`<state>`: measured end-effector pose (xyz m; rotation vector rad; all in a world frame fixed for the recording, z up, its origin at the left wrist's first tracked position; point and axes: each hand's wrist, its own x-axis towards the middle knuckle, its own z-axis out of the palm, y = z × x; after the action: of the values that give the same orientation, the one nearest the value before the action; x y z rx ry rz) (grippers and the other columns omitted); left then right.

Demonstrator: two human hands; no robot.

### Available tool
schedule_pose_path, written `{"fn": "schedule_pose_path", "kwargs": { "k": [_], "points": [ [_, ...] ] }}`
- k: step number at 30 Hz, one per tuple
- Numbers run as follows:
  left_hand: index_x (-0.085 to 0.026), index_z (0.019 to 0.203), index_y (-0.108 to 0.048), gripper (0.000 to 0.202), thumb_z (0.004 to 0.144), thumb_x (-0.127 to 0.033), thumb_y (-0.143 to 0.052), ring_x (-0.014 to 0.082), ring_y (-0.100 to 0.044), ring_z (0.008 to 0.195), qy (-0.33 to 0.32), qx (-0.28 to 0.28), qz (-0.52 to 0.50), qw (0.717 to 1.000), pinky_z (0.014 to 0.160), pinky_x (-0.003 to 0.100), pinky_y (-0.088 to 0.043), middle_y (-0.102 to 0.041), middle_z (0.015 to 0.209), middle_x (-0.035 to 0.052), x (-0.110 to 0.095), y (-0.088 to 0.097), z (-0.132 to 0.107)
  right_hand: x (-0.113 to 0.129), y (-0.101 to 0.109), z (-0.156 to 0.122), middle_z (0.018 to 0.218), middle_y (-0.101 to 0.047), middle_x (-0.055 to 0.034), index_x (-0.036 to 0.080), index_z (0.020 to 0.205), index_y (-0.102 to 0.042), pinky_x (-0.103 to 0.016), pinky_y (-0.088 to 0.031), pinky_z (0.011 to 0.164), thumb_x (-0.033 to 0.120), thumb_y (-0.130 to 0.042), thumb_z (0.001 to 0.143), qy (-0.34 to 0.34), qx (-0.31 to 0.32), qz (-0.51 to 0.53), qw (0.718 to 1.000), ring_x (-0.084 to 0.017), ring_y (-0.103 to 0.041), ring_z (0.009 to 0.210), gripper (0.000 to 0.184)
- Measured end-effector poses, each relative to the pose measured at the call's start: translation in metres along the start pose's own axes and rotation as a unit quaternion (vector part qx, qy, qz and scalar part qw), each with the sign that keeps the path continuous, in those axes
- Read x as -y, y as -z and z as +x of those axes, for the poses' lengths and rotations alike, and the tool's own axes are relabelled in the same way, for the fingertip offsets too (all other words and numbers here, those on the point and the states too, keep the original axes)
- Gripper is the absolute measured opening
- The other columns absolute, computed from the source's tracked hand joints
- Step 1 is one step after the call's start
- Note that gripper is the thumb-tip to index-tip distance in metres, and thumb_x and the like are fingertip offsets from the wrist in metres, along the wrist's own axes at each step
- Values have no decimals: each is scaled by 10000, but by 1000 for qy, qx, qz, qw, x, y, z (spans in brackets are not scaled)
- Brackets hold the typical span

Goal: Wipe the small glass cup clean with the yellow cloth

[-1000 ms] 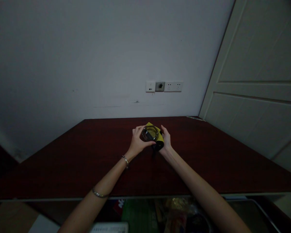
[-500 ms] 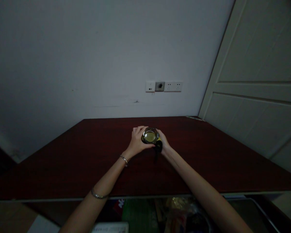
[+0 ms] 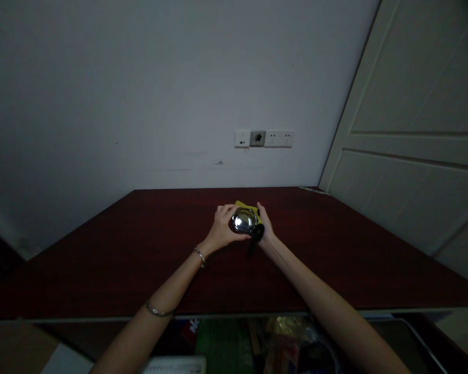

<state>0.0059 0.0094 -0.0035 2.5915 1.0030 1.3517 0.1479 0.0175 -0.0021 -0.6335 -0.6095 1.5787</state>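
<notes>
Above the middle of the dark red tabletop (image 3: pixel 159 249), my two hands come together around a round, shiny metal thing (image 3: pixel 244 221) with a mirror-like face. My left hand (image 3: pixel 223 226) grips its left side, thumb along the lower edge and fingers over the top. My right hand (image 3: pixel 267 226) is closed at its right side, its fingers mostly hidden behind. A yellow piece (image 3: pixel 249 207) shows behind the metal rim; I cannot tell if it is part of the thing. At the lower right sits a round black part (image 3: pixel 258 232), with something dark hanging below.
Behind the table rises a white wall with sockets (image 3: pixel 278 138). A pale panelled door (image 3: pixel 409 140) stands on the right. Beneath the front edge, an open space holds a green item (image 3: pixel 224 345), a clear plastic bag (image 3: pixel 292 332) and a whitish keyboard-like item (image 3: pixel 175 365).
The metal thing has tilted and shifted slightly right, its face now reflecting brightly. More of the yellow piece shows behind it. My right hand has shifted a little outward.
</notes>
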Motion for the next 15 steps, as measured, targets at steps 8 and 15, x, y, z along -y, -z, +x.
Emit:
{"fn": "schedule_pose_path", "kwargs": {
  "k": [8, 15],
  "points": [
    [-208, 1227, -442, 800, 536, -471, -750, 283, -404, 1079, -26, 24, 7, 999, 946, 468, -322, -484, 1169, 107, 0, 6, 0, -6, 12, 12, 590, -641, -6, 175, 672, -595, -239, -453, 596, 439, -482, 792, -11, -10, -85, 996, -133, -576, 542, 312],
    [-221, 1218, -443, 805, 521, -472, -759, 273, -402, 1090, -4, 18, -16, 1000, 948, 468, -331, -484, 1176, 90, 4, 3, 0, 13, 18, 19, 392, -525, 6, 159, 463, -535, -242, -298, 450, 528, -530, 709, 85, -117, -362, 921, -111, -442, 409, 444]
  ]
}}
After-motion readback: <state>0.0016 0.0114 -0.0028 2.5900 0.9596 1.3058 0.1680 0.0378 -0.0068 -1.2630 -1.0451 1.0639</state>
